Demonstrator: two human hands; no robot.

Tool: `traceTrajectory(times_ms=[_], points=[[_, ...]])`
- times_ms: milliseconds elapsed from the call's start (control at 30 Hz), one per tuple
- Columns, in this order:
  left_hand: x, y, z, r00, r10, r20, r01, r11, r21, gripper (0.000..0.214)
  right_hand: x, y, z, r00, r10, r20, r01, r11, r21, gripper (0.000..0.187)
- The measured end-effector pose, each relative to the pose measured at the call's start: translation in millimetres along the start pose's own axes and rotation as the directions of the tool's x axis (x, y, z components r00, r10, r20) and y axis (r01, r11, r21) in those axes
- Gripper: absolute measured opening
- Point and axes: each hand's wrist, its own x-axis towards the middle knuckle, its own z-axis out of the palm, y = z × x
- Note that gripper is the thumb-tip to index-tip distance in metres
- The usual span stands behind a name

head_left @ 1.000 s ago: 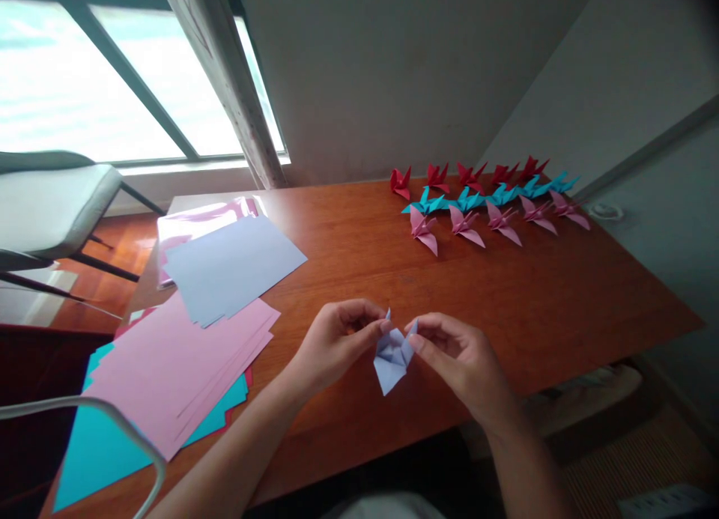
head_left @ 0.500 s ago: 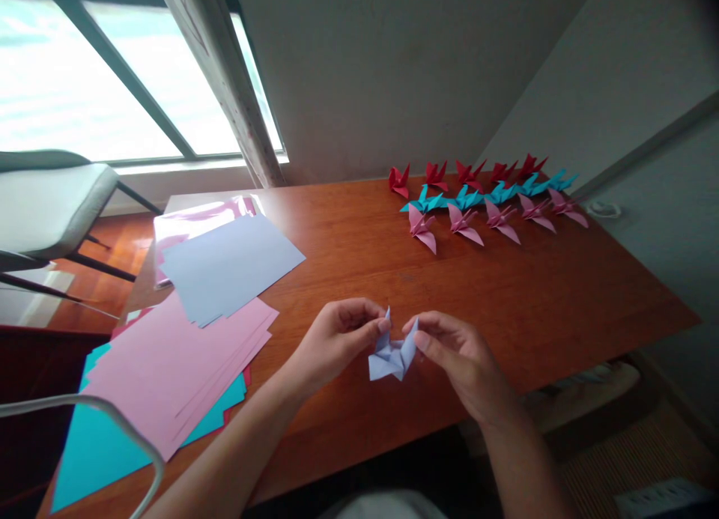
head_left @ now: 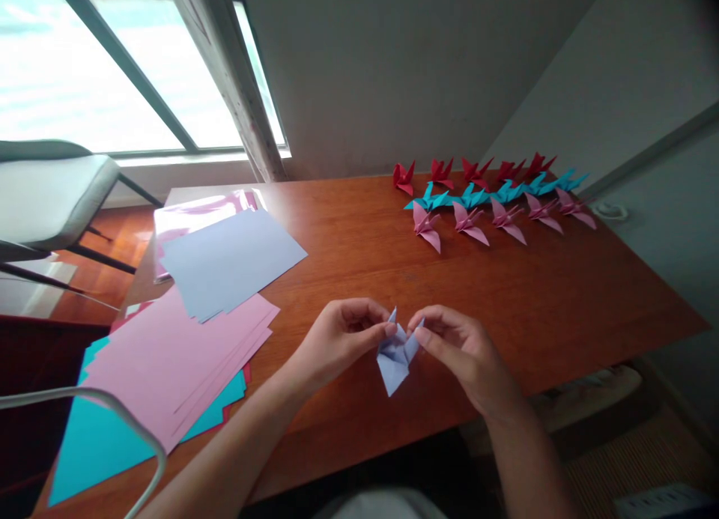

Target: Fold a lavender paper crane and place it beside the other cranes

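A pale lavender origami crane [head_left: 394, 362] is held up over the near part of the wooden table, between both hands. My left hand [head_left: 351, 330] pinches one upright point of it between thumb and forefinger. On the other side, my right hand [head_left: 457, 347] pinches the opposite point the same way. The folded body hangs between the fingers, with one paper corner pointing down toward me. Parts of both held points are covered by the fingertips.
Rows of red [head_left: 475, 173], blue [head_left: 470, 197] and pink [head_left: 470, 224] paper cranes stand at the back right of the wooden table [head_left: 348, 234]. Lavender [head_left: 236, 260], pink [head_left: 180, 362] and blue sheets [head_left: 101, 451] lie stacked at left. A white cable [head_left: 112, 405] crosses the lower left.
The lavender paper has swung so that its lower corner points down toward me and its body looks narrower. Both hands stay pinched on it, a little closer together. The view has shifted slightly.
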Motion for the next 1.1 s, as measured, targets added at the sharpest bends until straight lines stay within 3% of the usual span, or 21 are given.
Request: traceTrajectory(times_ms=[200, 400, 667, 1100], points=[[-2.9, 2.5, 2.4, 0.998, 0.064, 0.004, -0.063, 0.96, 0.274, 0.019, 8.1, -9.4, -5.6, 0.999, -0.045, 0.008, 0.046, 0.982, -0.181, 0.01], [-5.2, 6.3, 2.2, 0.994, 0.095, 0.061, -0.111, 0.921, 0.375, 0.02, 16.6, -19.2, -8.4, 0.983, -0.065, 0.171, 0.123, 0.927, -0.355, 0.004], [-6.8, 5.1, 1.2, 0.99, 0.11, 0.088, -0.137, 0.893, 0.428, 0.021, 19.6, -24.1, -13.3, 0.98, -0.03, 0.195, 0.109, 0.905, -0.411, 0.003], [-7.4, 9.9, 3.6, 0.98, 0.178, 0.084, -0.195, 0.828, 0.526, 0.014, 16.0, -17.7, -6.3, 0.996, 0.031, 0.085, -0.003, 0.95, -0.313, 0.007]])
